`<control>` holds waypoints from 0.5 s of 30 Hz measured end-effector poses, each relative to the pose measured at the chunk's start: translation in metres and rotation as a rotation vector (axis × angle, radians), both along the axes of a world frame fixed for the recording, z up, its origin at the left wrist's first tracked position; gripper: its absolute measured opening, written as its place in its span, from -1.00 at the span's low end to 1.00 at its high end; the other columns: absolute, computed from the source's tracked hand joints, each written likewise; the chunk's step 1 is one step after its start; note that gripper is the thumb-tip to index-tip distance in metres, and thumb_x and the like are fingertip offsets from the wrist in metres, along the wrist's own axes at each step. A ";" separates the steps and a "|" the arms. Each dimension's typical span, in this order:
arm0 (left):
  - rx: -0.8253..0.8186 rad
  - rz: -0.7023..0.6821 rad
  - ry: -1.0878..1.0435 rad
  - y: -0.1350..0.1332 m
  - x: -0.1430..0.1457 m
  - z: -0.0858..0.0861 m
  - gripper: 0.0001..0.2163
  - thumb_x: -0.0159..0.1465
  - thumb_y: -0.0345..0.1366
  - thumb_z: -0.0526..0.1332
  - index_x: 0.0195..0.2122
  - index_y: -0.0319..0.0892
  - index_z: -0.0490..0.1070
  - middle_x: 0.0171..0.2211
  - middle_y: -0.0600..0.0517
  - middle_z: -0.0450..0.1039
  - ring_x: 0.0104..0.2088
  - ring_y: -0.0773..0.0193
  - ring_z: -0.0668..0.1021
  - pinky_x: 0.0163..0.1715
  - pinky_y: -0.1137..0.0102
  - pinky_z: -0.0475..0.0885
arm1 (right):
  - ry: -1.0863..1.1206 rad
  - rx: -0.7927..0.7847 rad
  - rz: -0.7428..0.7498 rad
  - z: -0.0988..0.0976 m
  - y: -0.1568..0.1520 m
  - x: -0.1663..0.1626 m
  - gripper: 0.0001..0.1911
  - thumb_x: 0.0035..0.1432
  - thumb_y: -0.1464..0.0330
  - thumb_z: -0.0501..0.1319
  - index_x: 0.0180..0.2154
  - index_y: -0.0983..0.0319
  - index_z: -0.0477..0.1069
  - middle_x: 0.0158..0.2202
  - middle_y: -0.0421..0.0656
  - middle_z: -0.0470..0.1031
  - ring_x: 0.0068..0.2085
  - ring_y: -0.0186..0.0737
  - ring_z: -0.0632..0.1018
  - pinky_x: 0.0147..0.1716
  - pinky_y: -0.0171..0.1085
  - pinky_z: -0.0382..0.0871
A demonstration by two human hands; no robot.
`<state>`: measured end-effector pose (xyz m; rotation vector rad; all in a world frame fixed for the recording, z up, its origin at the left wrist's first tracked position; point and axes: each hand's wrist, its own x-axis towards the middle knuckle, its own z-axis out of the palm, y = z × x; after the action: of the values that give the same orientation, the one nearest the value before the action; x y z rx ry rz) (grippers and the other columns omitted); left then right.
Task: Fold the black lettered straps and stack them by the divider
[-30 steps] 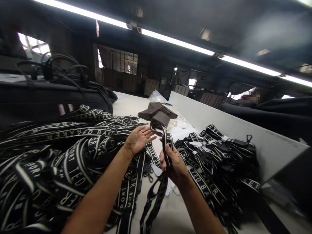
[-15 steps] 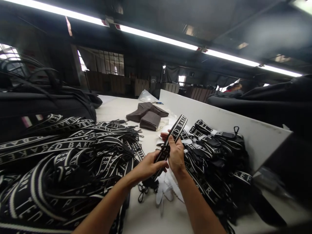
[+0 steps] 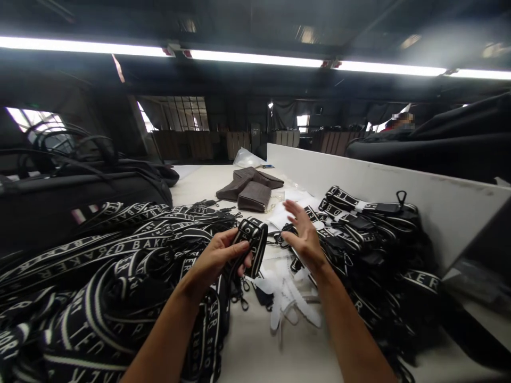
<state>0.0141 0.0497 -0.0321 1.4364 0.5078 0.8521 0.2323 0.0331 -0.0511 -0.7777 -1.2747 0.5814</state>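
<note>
left hand point(image 3: 223, 251): clamped on folded lettered strap point(image 3: 257, 242)
right hand point(image 3: 305, 242): spread apart, left of bundled straps point(image 3: 363, 250)
brown pouches point(image 3: 254, 196): far on worktop point(image 3: 255, 348)

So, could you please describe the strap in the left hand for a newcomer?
On the pale table, find the heap of lettered black straps at the left. By its right edge is the left hand, holding the strap. It alone is held up, folded over itself, unlike the heaped straps.

Strap point(image 3: 258, 242), frame centre: matt woven cloth. Desk point(image 3: 279, 364), lower centre: smooth. Bag point(image 3: 246, 158), above centre: translucent plastic.
</note>
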 end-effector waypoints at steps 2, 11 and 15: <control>-0.010 -0.001 -0.016 0.000 -0.004 0.002 -0.77 0.20 -0.19 0.32 -0.28 -0.24 0.39 -0.57 0.04 0.44 -0.69 0.43 0.39 -0.71 0.57 0.28 | -0.095 -0.049 0.278 0.000 -0.004 -0.009 -0.19 -0.04 0.46 0.34 0.25 0.07 0.18 0.24 -0.12 0.29 0.27 -0.06 0.26 0.27 0.03 0.04; -0.175 0.161 -0.200 0.010 0.005 -0.004 -0.71 0.07 -0.23 0.44 -0.26 -0.28 0.47 -0.46 0.03 0.50 -0.59 0.44 0.48 -0.58 0.57 0.45 | 0.108 -0.261 0.368 -0.033 0.006 -0.070 -0.74 0.12 0.26 0.28 -0.14 0.20 0.51 -0.26 -0.20 0.54 -0.20 -0.21 0.52 -0.11 -0.24 0.39; -0.276 0.214 -0.228 0.015 0.009 -0.009 -0.66 0.03 -0.31 0.47 -0.20 -0.30 0.48 -0.38 -0.05 0.57 -0.51 0.37 0.57 -0.48 0.52 0.54 | 0.286 -0.293 0.365 -0.038 0.000 -0.084 -0.66 0.12 0.24 0.29 -0.04 0.15 0.47 -0.16 -0.21 0.54 -0.17 -0.27 0.51 -0.07 -0.29 0.38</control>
<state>0.0233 0.0645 -0.0410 1.0304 0.5873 1.0580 0.1482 0.0326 -0.0891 -0.6721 -1.0816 1.1527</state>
